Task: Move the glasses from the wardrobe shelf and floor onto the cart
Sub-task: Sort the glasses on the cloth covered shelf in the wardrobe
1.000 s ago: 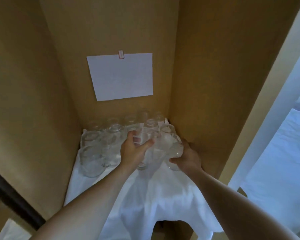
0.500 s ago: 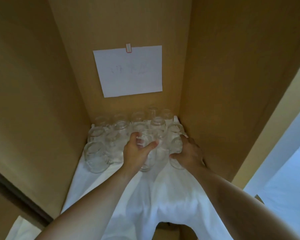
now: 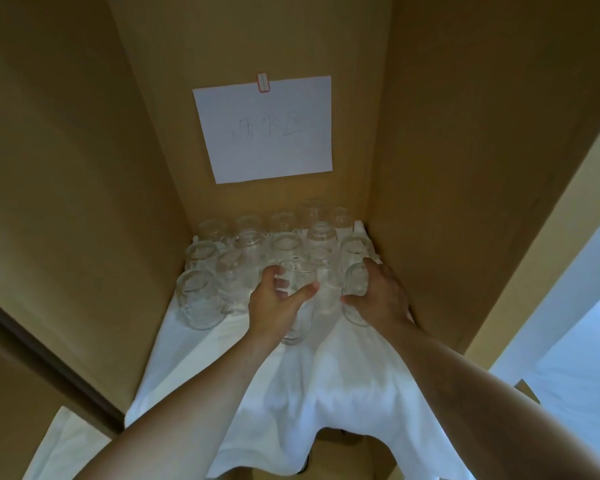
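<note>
Glass [image 3: 297, 306] within left hand [image 3: 274, 303] grip, fingers curled round.

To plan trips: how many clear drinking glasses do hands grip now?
2. The left hand grips one clear glass at front centre; the right hand grips a second glass by the right wall. Palms may hide more.

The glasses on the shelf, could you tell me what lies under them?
A white cloth lies under the glasses, draping over the front edge. The shelf board beneath is covered.
</note>
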Tool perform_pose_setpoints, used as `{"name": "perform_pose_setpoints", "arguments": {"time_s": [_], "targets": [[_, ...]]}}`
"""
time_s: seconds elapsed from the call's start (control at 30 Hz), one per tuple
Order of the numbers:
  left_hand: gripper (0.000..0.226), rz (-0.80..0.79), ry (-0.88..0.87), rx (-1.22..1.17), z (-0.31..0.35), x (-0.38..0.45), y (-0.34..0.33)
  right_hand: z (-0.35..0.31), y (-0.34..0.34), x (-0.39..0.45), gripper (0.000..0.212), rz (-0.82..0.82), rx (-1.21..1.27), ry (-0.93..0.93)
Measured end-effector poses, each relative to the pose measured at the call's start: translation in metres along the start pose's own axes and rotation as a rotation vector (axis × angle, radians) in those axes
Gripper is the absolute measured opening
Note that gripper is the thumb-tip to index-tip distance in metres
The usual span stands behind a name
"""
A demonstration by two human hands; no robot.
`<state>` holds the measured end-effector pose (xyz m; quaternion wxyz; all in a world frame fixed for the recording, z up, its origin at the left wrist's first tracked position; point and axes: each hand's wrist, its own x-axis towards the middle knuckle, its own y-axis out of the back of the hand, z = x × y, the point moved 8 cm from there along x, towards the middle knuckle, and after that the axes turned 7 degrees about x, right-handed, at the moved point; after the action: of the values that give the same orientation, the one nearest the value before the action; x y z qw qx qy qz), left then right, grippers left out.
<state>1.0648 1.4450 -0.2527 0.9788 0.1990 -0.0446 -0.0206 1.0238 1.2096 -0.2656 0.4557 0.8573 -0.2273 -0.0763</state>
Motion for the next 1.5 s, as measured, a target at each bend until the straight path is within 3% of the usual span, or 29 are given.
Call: {"name": "perform_pose_setpoints", "arguments": {"time_s": [0.2, 0.33, 0.5, 0.63, 0.77, 1.1, 1.33, 1.5], "targets": [[0.069, 0.007, 0.009, 0.002, -0.005, -0.008, 0.019, -0.005, -0.003, -0.005, 0.111, -0.106, -0.056, -0.055], [0.078, 0.024, 0.004, 0.036, -0.006, -0.013, 0.04, -0.021, 0.001, -0.018, 0.105, 0.014, -0.17, -0.031], [0.085, 0.045, 0.005, 0.153, -0.018, -0.022, 0.072, -0.061, -0.006, -0.036, 0.083, 0.14, -0.154, 0.107], [0.087, 0.047, -0.061, 0.419, -0.029, -0.026, 0.1, -0.086, -0.024, -0.052, 0.069, 0.145, -0.076, 0.179], [0.083, -0.001, -0.175, 0.836, -0.033, -0.025, 0.12, -0.102, -0.047, -0.068, 0.057, 0.118, -0.039, 0.225], [0.048, -0.208, -0.398, 1.775, -0.04, -0.03, 0.122, -0.121, -0.093, -0.095, 0.061, -0.072, -0.103, 0.253], [0.039, -0.327, -0.532, 2.168, -0.057, -0.031, 0.092, -0.113, -0.1, -0.109, 0.059, -0.105, -0.105, 0.232], [0.044, -0.37, -0.647, 2.238, -0.073, -0.034, 0.08, -0.104, -0.099, -0.115, 0.059, -0.105, -0.086, 0.198]]}}
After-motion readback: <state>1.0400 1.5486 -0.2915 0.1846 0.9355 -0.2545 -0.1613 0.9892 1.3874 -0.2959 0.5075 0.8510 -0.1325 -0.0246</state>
